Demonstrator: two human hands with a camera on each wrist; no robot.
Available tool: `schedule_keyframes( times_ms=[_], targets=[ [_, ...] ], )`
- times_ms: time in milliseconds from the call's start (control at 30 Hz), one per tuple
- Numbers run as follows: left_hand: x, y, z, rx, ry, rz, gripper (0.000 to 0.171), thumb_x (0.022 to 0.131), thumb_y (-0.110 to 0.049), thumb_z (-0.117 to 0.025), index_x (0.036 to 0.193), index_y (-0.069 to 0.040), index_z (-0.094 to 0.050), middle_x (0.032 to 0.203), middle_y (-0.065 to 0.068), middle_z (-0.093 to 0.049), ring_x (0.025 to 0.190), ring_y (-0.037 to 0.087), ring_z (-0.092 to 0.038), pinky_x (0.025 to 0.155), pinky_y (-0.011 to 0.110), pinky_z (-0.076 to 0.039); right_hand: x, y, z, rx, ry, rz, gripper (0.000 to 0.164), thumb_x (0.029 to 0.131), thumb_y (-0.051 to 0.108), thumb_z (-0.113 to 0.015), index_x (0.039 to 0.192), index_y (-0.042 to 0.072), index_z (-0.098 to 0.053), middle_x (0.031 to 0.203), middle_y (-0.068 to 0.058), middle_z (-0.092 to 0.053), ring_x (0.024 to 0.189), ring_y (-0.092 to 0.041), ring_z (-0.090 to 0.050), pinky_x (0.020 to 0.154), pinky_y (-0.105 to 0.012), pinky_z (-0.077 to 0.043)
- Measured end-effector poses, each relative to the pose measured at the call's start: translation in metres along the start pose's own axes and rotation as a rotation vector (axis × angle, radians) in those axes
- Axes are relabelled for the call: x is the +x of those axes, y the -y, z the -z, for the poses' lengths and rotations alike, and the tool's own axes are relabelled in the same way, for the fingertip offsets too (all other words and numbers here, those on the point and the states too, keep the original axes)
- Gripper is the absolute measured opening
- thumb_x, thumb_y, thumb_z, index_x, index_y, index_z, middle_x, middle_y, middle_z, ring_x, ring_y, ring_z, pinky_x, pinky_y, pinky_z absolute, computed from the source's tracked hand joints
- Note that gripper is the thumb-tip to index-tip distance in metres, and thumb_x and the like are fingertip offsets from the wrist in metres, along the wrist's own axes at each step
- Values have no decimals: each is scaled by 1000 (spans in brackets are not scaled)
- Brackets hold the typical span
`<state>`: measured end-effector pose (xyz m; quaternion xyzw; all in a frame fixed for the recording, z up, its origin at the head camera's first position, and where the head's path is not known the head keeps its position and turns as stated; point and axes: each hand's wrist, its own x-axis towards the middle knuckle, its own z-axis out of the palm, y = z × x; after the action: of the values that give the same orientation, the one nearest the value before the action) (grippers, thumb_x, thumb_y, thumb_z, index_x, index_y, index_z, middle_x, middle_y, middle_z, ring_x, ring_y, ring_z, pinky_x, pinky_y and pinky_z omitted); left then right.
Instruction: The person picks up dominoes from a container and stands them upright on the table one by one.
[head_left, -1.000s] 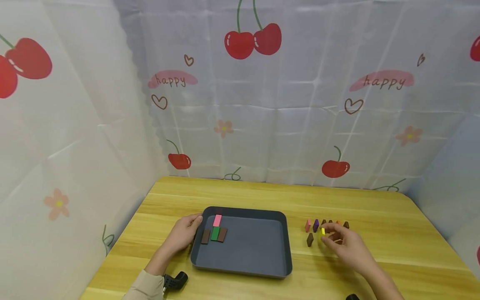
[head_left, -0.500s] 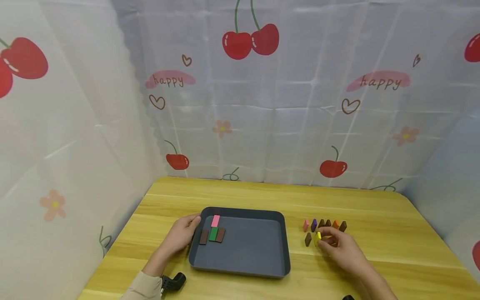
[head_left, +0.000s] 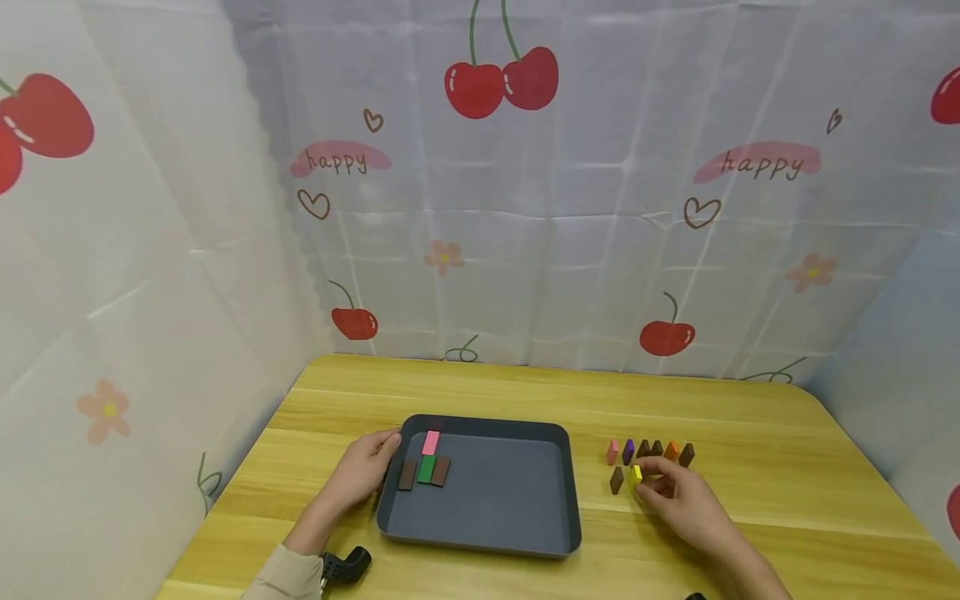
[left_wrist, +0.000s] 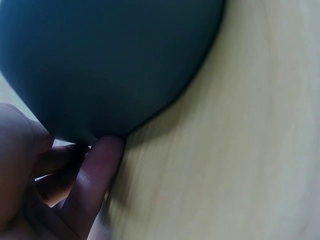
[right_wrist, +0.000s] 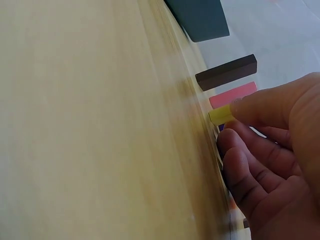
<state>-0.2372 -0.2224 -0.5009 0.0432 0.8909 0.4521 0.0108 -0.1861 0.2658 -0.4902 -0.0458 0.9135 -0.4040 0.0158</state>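
A beige cuff [head_left: 288, 573] sat behind my left grip [head_left: 362, 471], with a black device [head_left: 347, 566] at that wrist. My left grip pinched the gray tray [head_left: 510, 508] by its left side, thumb at the rim, on the wooden bench [head_left: 480, 387]. Inside, just right of that thumb, a brown tile [head_left: 407, 476] lay flat; farther to its right, a green tile [head_left: 426, 469] lay against a second brown tile [head_left: 441, 472], and a pink tile [head_left: 431, 442] lay at the green one's far end. Well to the right, near my right grip [head_left: 684, 500], a pink block [head_left: 612, 452] stood upright beyond my fingertips and to their left, with a lone brown block [head_left: 617, 481] nearer me. A purple block [head_left: 627, 452] stood just right of the pink one. My right grip pinched the yellow block [head_left: 636, 476] upright between thumb and fingers, right of the lone brown one; I could not tell whether its bottom touched the bench. Beyond my knuckles stood two dark blocks [head_left: 657, 448], an orange block [head_left: 672, 451] and, rightmost, another dark block [head_left: 687, 455].
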Motion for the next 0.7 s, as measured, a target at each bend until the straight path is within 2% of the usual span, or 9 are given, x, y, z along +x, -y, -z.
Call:
schedule_keyframes(
  times_ms=[267,500,700],
  targets=[
    [0,-1,1,-13,4,7,43,111,-29,-48,144,-5,-60,143,13,-64,140,35,-54,116,55,-45,0,-1,-2,11,5,-10,39,93,11,-76,130,6,-67,117,-10,-71,83,-7,-66,66,-22,-54],
    [0,-1,1,-20,9,10,43,111,-29,-48,145,-5,-60,144,13,-63,141,35,-53,117,55,-44,2,-1,-1,3,14,-18,42,93,12,-77,132,4,-65,107,-6,-72,82,-8,-66,65,-22,-54],
    [0,0,1,-23,8,10,43,111,-30,-47,146,-6,-59,144,13,-63,141,35,-53,117,55,-44,2,-1,-2,9,14,-27,42,92,11,-77,132,4,-65,107,-7,-72,83,-10,-66,66,-22,-55]
  ],
)
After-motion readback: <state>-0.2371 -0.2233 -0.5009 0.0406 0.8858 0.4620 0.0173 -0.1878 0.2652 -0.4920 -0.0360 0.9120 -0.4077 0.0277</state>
